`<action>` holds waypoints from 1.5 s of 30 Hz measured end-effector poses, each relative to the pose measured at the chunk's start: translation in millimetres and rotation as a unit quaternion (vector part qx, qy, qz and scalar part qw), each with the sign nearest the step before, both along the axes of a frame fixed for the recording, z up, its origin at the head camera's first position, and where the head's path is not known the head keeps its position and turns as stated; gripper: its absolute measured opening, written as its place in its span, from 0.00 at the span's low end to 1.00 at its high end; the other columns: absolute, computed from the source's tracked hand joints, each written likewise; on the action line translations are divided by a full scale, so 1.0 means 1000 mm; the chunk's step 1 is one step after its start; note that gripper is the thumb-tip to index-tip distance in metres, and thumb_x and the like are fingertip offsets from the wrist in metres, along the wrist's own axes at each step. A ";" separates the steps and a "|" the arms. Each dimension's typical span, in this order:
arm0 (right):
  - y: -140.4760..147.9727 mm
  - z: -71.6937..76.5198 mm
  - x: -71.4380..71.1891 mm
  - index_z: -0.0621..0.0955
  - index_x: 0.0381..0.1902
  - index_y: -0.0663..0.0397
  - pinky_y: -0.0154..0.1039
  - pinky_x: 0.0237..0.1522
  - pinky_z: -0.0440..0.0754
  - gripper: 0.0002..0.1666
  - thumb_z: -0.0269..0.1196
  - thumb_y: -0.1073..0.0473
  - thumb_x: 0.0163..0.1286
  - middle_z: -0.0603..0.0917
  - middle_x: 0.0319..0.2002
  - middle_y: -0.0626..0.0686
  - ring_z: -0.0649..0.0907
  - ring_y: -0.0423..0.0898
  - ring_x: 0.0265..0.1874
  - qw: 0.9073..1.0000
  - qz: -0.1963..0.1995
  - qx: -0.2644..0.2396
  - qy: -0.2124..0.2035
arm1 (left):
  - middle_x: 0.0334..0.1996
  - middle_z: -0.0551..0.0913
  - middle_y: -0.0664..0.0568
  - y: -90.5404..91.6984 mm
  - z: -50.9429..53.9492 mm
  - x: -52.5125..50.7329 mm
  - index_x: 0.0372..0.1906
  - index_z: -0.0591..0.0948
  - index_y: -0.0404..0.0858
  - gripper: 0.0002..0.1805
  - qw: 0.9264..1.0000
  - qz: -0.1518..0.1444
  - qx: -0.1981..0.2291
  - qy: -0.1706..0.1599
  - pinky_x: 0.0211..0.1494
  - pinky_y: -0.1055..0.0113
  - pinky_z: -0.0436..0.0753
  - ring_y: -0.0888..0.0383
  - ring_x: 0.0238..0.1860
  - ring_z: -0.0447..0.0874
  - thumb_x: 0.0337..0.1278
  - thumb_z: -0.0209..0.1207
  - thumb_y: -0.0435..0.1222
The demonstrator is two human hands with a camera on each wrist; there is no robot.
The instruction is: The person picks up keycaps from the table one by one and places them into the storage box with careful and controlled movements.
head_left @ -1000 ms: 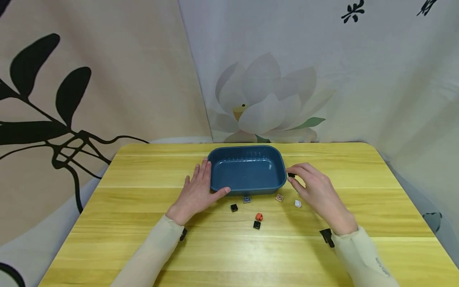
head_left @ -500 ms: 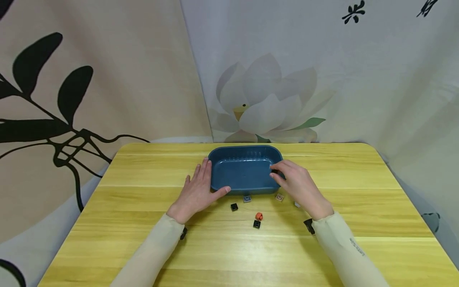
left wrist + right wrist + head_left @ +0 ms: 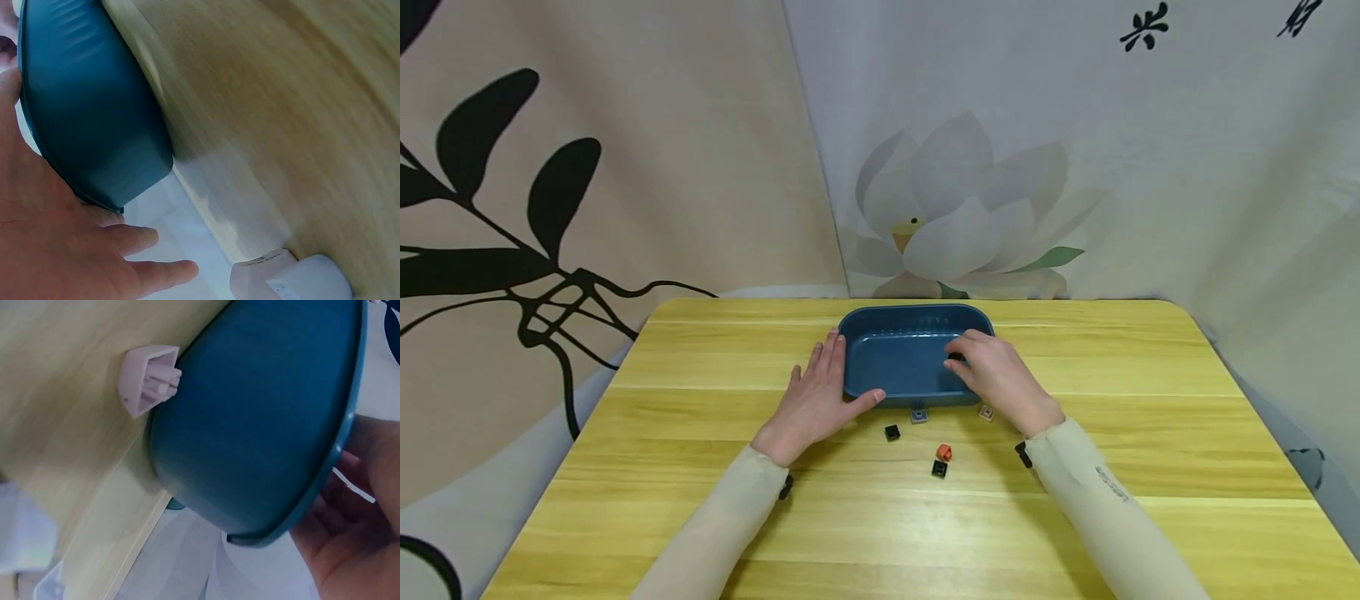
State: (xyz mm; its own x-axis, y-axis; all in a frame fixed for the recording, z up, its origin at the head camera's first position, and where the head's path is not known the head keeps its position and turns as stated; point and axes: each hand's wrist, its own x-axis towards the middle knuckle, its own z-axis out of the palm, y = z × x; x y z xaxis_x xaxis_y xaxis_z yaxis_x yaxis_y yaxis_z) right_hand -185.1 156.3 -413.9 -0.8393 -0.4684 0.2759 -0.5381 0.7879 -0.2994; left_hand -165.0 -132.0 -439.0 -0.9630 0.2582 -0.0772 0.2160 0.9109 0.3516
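Observation:
A dark blue rectangular tray (image 3: 917, 398) stands near the table's far edge. My left hand (image 3: 816, 404) rests against its left side, fingers straight and thumb along the front rim. Over the tray's right part, my right hand (image 3: 1000, 383) pinches a small black keycap (image 3: 956, 357) between thumb and fingertips; the right wrist view hides that keycap behind the tray wall. By the tray's front lie a pinkish keycap (image 3: 987, 412), shown hollow side out in the right wrist view, and a grey-blue keycap (image 3: 919, 416).
Nearer on the wooden table (image 3: 850, 533) lie a black keycap (image 3: 892, 432), an orange keycap (image 3: 943, 452) and another black keycap (image 3: 939, 469). A blurred whitish piece (image 3: 25, 531) shows in the right wrist view. A patterned curtain (image 3: 737, 167) hangs behind the table.
My right hand has moved left from beside the tray to over its inside, carrying the black keycap. It now covers the white keycap in the head view. My left hand stays in place.

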 end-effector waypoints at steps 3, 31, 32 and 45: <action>-0.002 -0.001 -0.002 0.89 0.47 0.59 0.42 0.40 0.86 0.12 0.72 0.60 0.69 0.86 0.40 0.52 0.85 0.47 0.36 1.000 -0.002 0.005 -0.006 | 0.84 0.34 0.46 0.001 0.000 -0.001 0.84 0.40 0.35 0.66 1.000 -0.002 -0.001 -0.001 0.76 0.29 0.51 0.39 0.83 0.40 0.59 0.46 0.78; 0.033 0.011 0.015 0.85 0.58 0.56 0.58 0.61 0.79 0.18 0.64 0.53 0.77 0.81 0.62 0.57 0.79 0.59 0.62 0.996 -0.078 -0.047 0.001 | 0.84 0.33 0.44 0.002 -0.002 -0.001 0.83 0.40 0.34 0.66 1.000 -0.012 0.003 0.008 0.75 0.30 0.53 0.37 0.82 0.41 0.61 0.47 0.77; 0.036 0.011 0.017 0.85 0.59 0.56 0.59 0.61 0.78 0.18 0.63 0.53 0.78 0.81 0.63 0.57 0.78 0.59 0.63 0.995 -0.083 -0.050 0.003 | 0.84 0.33 0.44 0.002 -0.002 -0.001 0.83 0.40 0.33 0.66 1.000 -0.012 0.004 0.008 0.75 0.30 0.54 0.37 0.82 0.41 0.60 0.47 0.77; 0.074 -0.002 0.037 0.81 0.62 0.59 0.63 0.59 0.77 0.22 0.61 0.52 0.79 0.80 0.64 0.60 0.78 0.62 0.64 0.991 -0.125 -0.054 0.001 | 0.84 0.33 0.44 -0.001 -0.003 0.000 0.83 0.41 0.33 0.66 1.000 -0.012 0.008 0.009 0.74 0.29 0.56 0.37 0.82 0.42 0.60 0.46 0.78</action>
